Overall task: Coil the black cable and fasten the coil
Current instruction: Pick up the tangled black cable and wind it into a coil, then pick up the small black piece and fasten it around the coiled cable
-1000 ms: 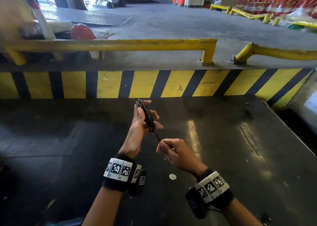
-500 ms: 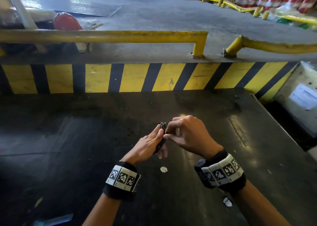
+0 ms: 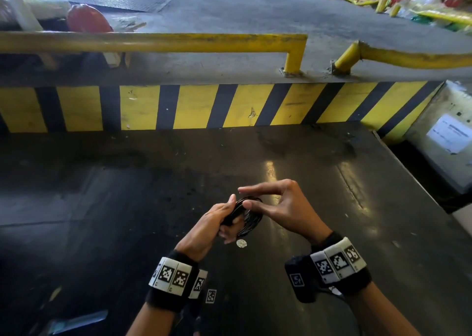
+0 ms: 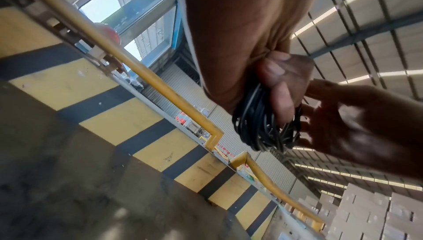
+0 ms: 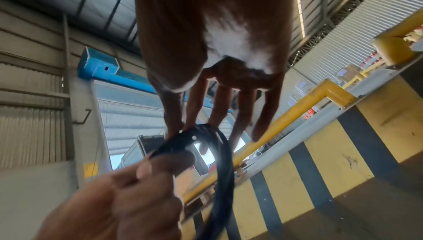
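The black cable (image 3: 251, 219) is wound into a small coil of several loops, held above the dark floor plate (image 3: 127, 221). My left hand (image 3: 224, 215) grips one side of the coil, with fingers curled round the bundle (image 4: 256, 126). My right hand (image 3: 249, 196) comes in from the right and pinches the coil's top edge (image 5: 219, 153) between thumb and index finger. Its other fingers (image 5: 263, 117) stick out straight. No loose tail of cable shows, and I see no tie or strap.
A small white disc (image 3: 241, 243) lies on the plate just under the hands, and a square marker tag (image 3: 211, 296) lies nearer me. A yellow-and-black striped kerb (image 3: 194, 106) with yellow rails (image 3: 153, 42) closes the far side. The plate's right edge (image 3: 408, 180) drops off.
A second ago the left hand held the coil upright while the right hand pulled a tail below it. The right hand then came up to the coil. The coil now lies flatter and lower.
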`<state>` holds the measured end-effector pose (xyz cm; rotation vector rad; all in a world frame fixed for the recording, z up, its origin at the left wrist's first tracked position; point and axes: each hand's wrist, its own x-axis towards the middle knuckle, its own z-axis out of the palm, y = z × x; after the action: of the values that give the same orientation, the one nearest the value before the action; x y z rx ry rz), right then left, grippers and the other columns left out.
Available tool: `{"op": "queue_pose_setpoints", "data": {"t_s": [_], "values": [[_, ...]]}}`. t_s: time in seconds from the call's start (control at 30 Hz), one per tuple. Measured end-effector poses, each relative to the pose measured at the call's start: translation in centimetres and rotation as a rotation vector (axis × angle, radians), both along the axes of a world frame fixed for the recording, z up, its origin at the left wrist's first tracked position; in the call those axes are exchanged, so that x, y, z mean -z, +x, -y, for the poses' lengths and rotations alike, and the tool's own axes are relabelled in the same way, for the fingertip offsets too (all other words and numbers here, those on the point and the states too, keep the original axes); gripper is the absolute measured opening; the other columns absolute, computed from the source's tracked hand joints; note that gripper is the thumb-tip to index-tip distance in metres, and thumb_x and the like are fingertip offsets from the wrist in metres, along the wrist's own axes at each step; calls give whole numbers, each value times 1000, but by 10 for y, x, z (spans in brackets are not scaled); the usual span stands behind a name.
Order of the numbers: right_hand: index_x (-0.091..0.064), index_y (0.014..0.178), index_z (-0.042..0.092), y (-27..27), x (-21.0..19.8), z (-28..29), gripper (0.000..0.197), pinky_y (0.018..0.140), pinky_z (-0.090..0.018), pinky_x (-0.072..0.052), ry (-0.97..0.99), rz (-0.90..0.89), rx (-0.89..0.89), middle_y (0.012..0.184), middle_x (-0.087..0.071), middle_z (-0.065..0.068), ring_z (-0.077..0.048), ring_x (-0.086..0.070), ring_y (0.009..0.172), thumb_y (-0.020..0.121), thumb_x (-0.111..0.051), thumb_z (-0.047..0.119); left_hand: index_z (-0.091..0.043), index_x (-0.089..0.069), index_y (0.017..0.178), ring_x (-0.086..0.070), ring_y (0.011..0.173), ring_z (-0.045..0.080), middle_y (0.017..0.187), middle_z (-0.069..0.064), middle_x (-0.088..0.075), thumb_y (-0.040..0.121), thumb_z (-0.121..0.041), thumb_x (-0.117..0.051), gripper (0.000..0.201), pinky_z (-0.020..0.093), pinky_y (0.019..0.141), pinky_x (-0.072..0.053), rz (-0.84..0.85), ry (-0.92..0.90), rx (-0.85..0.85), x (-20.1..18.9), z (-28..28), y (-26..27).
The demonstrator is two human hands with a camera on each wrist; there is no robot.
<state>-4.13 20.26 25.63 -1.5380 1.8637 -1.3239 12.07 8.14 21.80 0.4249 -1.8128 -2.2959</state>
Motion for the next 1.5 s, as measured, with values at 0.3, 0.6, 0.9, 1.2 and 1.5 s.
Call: {"op": "queue_pose_setpoints", "data": {"t_s": [0.3,0.6,0.9,1.2,1.5], "values": [[-75,121,7,18,41,-5,26,81,-14,-53,-200,-304,45,102,-73,-5,-11,-70,87,95,-71,9,-17,-44,66,-27,44,10,52,-3,-29,109,-44,-29,53,24,44,-27,34,144,-120,6,-8,0],[-74,120,8,7,74,-19,25,74,-22,-55,-146,-421,224,93,-72,-7,-16,-68,77,97,-66,11,-7,-54,93,-45,50,3,63,-2,-46,110,-24,-36,30,23,50,-41,69,-203,-215,28,-19,-19],[-79,112,9,-1,121,-61,20,65,-34,-59,-44,-152,396,78,-74,-4,-13,-69,62,97,-68,17,-13,-53,103,-61,70,7,85,-3,-63,103,-8,-53,5,24,62,-49,132,-667,-200,77,-48,-35],[-75,120,16,6,163,-125,25,77,-4,-44,243,180,444,87,-72,17,9,-67,80,98,-66,23,-13,-51,93,-52,69,11,79,1,-58,104,-10,-50,12,21,63,-44,267,-693,16,109,-77,-48],[-80,108,20,-24,245,-224,20,96,-30,-56,701,117,944,110,-80,0,-18,-74,105,91,-69,19,-8,-55,98,-66,88,13,95,-4,-66,103,-11,-53,6,28,75,-54,442,-690,145,147,-92,-64]]}}
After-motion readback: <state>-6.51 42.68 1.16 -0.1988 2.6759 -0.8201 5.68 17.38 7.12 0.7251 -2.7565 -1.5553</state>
